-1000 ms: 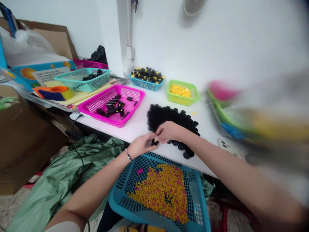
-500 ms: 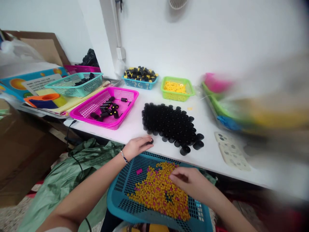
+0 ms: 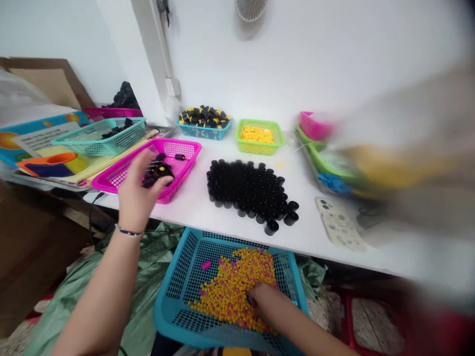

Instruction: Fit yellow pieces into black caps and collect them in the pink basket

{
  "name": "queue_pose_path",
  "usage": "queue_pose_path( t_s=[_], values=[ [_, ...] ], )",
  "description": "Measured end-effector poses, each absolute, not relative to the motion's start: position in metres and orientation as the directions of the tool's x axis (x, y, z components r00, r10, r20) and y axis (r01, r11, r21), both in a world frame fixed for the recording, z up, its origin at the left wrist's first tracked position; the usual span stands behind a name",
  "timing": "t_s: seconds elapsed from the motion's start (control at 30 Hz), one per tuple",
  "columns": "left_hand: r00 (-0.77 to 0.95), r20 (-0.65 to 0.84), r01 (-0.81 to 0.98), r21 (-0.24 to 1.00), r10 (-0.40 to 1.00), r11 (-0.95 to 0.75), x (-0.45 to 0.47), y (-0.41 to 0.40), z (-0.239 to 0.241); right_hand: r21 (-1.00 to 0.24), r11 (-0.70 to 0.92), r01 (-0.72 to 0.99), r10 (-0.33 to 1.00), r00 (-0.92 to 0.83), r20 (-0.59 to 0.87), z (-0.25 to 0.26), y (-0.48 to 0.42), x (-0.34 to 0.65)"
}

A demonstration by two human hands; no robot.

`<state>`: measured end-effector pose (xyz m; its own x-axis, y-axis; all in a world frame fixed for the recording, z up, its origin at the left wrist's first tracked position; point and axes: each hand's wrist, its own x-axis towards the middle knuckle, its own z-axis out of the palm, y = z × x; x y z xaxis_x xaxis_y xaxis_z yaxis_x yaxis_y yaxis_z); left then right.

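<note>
My left hand [image 3: 136, 200] is over the near edge of the pink basket [image 3: 111, 181], thumb and fingers spread apart. Behind it, several black cylinders with yellow centres [image 3: 162, 169] lie in that basket. My right hand [image 3: 266, 302] reaches down into small yellow and pink pieces [image 3: 230, 284], its fingers curled together. What its fingertips hold, if anything, is hidden. These pieces lie in a large blue basket [image 3: 165, 301] below the table edge, with one bigger pink piece [image 3: 206, 265] off to their left. On the table stands a tight group of upright black cylinders [image 3: 245, 188].
At the back, a blue basket [image 3: 204, 132] holds black-and-yellow pieces and a green basket [image 3: 260, 147] holds yellow parts. A patterned phone case [image 3: 339, 225] lies on the white table [image 3: 185, 212] at right. A teal basket [image 3: 118, 143] stands left. The far right is blurred.
My left hand has moved left from the table edge, with a black cylinder in its fingers, to the pink basket and opened. My right hand has lowered into the yellow pieces. The view has shifted.
</note>
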<state>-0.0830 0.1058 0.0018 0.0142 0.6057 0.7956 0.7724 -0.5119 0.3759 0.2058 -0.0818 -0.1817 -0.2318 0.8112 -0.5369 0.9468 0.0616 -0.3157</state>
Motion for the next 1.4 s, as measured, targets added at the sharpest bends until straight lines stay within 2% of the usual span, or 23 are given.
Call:
queue_pose_path(
  t_s=[0.1, 0.17, 0.27, 0.3, 0.33, 0.4, 0.6, 0.87, 1.17, 1.23, 1.3, 1.4],
  values=[
    [-0.012, 0.871, 0.864, 0.256, 0.492, -0.433, -0.088, 0.111, 0.014, -0.29, 0.073, 0.954, 0.808, -0.227, -0.544, -0.185, -0.082, 0.205],
    [0.089, 0.844, 0.82, 0.238, 0.528, -0.52, -0.066, 0.102, 0.005, -0.268, 0.061, 0.962, 0.798, -0.208, -0.566, -0.187, -0.081, 0.205],
    [0.452, 0.656, 0.582, 0.297, 0.605, -0.757, -0.007, 0.077, -0.023, -0.234, 0.025, 0.972, 0.801, -0.159, -0.577, -0.187, -0.079, 0.206],
    [0.571, 0.582, 0.505, 0.306, 0.579, -0.807, 0.014, 0.068, -0.032, -0.218, 0.011, 0.976, 0.801, -0.139, -0.582, -0.185, -0.078, 0.207],
    [0.657, 0.525, 0.452, 0.3, 0.541, -0.84, 0.035, 0.061, -0.041, -0.203, 0.0, 0.979, 0.8, -0.122, -0.588, -0.182, -0.077, 0.208],
    [0.72, 0.453, 0.438, 0.29, 0.526, -0.85, 0.068, 0.053, -0.054, -0.187, -0.008, 0.982, 0.798, -0.106, -0.594, -0.173, -0.078, 0.21],
    [0.749, 0.392, 0.473, 0.248, 0.534, -0.845, 0.107, 0.059, -0.073, -0.155, -0.014, 0.988, 0.806, -0.081, -0.587, -0.149, -0.082, 0.207],
    [0.736, 0.351, 0.504, 0.286, 0.579, -0.815, 0.069, 0.049, -0.066, -0.127, -0.033, 0.991, 0.814, -0.047, -0.579, -0.151, -0.077, 0.199],
    [0.599, 0.167, 0.658, 0.455, 0.783, -0.6, -0.012, 0.068, -0.063, -0.141, 0.001, 0.99, 0.778, -0.089, -0.622, -0.152, -0.071, 0.198],
    [0.617, 0.158, 0.6, 0.54, 0.771, -0.591, -0.019, 0.076, -0.067, -0.203, 0.03, 0.979, 0.782, -0.15, -0.605, -0.146, -0.066, 0.199],
    [0.636, 0.179, 0.508, 0.636, 0.751, -0.582, -0.022, 0.083, -0.072, -0.343, 0.101, 0.934, 0.815, -0.275, -0.509, -0.13, -0.059, 0.198],
    [0.616, 0.242, 0.418, 0.707, 0.75, -0.571, -0.023, 0.091, -0.08, -0.547, 0.219, 0.808, 0.903, -0.381, -0.201, -0.093, -0.04, 0.193]
  ],
)
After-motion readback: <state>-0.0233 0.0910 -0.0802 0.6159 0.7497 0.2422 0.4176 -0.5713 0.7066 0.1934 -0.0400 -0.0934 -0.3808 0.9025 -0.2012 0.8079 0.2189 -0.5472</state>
